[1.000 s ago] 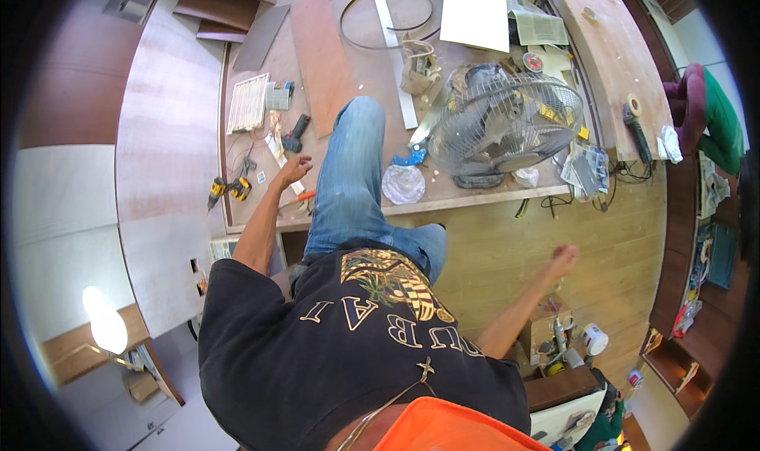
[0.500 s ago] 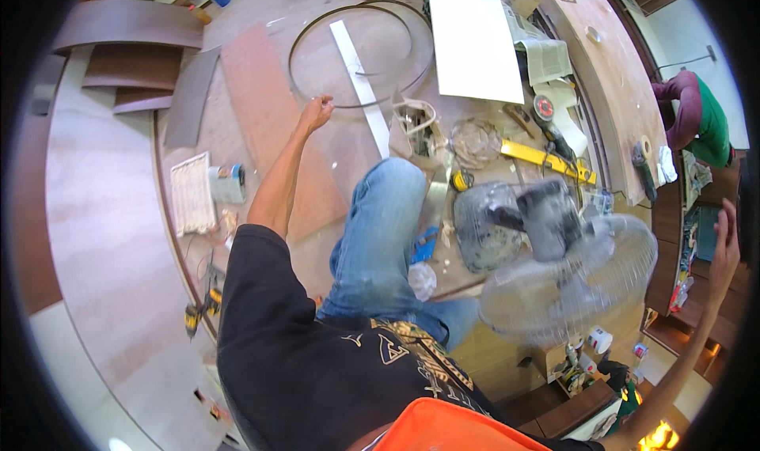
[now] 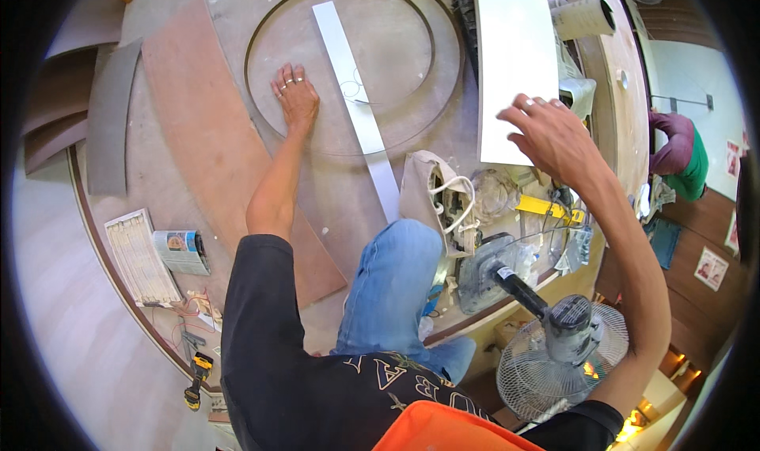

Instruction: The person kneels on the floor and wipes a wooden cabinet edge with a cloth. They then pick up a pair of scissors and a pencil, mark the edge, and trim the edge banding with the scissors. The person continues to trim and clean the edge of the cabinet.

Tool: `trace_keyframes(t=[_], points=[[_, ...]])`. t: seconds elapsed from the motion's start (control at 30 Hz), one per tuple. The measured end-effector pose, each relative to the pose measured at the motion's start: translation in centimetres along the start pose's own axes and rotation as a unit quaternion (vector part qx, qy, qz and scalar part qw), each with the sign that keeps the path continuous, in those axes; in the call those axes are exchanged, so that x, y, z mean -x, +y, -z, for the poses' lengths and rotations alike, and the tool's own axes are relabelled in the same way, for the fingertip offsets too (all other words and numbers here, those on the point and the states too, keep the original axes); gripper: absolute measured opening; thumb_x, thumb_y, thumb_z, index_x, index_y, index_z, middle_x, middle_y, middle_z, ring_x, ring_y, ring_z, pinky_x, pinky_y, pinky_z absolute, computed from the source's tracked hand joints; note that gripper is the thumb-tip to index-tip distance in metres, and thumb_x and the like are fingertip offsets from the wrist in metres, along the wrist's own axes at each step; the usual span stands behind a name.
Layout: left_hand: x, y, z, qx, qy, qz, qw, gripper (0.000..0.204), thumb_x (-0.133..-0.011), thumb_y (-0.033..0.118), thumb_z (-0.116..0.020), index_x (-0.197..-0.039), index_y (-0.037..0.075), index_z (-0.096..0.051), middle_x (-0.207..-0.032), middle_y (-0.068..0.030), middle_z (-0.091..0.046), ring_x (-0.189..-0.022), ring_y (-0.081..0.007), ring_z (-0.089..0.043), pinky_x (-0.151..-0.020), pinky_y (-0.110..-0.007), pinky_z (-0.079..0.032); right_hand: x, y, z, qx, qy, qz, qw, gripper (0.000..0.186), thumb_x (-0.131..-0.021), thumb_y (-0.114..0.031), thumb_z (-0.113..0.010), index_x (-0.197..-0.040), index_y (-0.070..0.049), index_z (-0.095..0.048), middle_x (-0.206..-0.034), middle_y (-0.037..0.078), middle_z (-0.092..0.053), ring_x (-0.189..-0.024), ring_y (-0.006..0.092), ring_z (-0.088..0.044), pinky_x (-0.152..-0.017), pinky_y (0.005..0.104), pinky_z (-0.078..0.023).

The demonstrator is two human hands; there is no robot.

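My left hand point(image 3: 296, 101) lies palm down with fingers apart on the work surface, inside the loop of a large thin brown strip coil point(image 3: 248, 79). A narrow white strip point(image 3: 348, 87) crosses that coil just right of the hand. On the right, my right hand point(image 3: 554, 138) is over the near end of a white panel point(image 3: 516, 63). Its fingers are loosely bent and apart, with nothing in them; I cannot tell whether they touch the panel. Below my right forearm sits a grey pedestal fan point(image 3: 566, 332).
A long reddish-brown board point(image 3: 214, 119) and a grey-brown board point(image 3: 113, 126) lie at left. A canvas tool bag point(image 3: 431, 198) stands beyond my knee, near a yellow spirit level point(image 3: 550, 207). A cordless drill point(image 3: 198, 380) lies lower left. Another person point(image 3: 681, 154) is at far right.
My left hand has come down and spread flat. My right hand has swung in from the far right to the white panel. My view has shifted, and the fan now sits lower.
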State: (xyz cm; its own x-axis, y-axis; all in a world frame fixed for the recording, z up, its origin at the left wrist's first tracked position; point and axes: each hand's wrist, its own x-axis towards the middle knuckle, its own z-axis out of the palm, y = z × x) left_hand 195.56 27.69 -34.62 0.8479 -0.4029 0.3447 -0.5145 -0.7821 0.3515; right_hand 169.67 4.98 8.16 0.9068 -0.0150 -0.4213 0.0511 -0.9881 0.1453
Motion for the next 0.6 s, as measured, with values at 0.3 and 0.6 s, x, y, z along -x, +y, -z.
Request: trace_keyframes(t=[0.3,0.6], points=[[0.8,-1.4,1.3,-0.027,-0.064,0.045,0.997,0.043,-0.091,0.017,-0.055,-0.134,0.011,-0.057,-0.149,-0.0111,-0.046,-0.146,-0.0297,-0.032,-0.12,-0.057,-0.017,-12.8,5.8,2.5,-0.094,0.14,0.002,0.986,0.023,-0.097,-0.025,-0.059,-0.114,-0.009,-0.058,-0.1,0.016,-0.065,-0.093,0.0368,-0.064,-0.083,0.0472,-0.051],[-0.1,-0.1,2.2,-0.007,-0.078,0.055,0.995,0.045,-0.091,0.016,-0.057,-0.135,0.011,-0.056,-0.149,-0.0101,-0.045,-0.147,-0.0276,-0.031,-0.122,-0.053,-0.016,-25.8,10.8,-10.5,-0.454,0.061,-0.142,0.878,0.028,-0.091,-0.018,-0.061,-0.112,0.001,-0.065,-0.092,0.013,-0.069,-0.081,0.0234,-0.066,-0.075,0.0366,-0.052]])
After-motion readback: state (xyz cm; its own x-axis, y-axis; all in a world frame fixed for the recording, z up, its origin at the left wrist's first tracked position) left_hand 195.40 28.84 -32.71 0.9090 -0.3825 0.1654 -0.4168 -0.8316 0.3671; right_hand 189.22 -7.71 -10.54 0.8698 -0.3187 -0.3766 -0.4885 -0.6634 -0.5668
